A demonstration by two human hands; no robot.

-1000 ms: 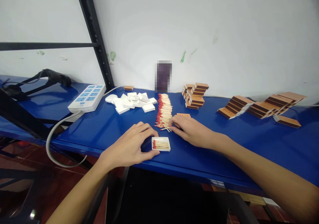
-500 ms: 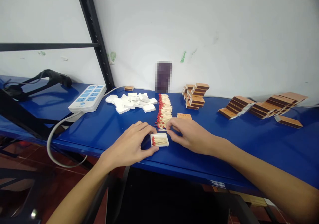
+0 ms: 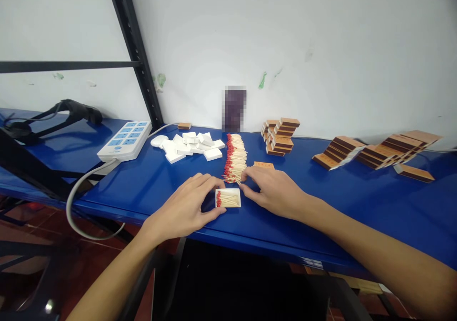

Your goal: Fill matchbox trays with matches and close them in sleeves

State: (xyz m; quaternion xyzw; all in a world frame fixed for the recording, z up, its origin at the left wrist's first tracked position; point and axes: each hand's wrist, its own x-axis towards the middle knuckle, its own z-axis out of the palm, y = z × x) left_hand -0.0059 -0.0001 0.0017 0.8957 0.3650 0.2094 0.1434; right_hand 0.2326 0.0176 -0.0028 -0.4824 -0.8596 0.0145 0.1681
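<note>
A small white matchbox tray (image 3: 228,199) with several red-tipped matches in it lies on the blue table (image 3: 150,183). My left hand (image 3: 185,208) grips the tray's left end between thumb and fingers. My right hand (image 3: 273,189) rests just right of the tray, its fingertips pinched at the near end of the loose pile of matches (image 3: 234,158); what they hold is too small to see. A brown matchbox sleeve (image 3: 263,165) lies just behind my right hand.
Empty white trays (image 3: 191,146) are heaped at the back left, beside a white power strip (image 3: 124,140) with its cable. Stacks of brown matchboxes (image 3: 280,136) and fanned rows (image 3: 378,155) stand at the back right. A black shelf post (image 3: 134,50) rises on the left.
The tray has slid a little farther from the table edge with my left hand. My right hand went to the tray and came back to the near end of the match pile.
</note>
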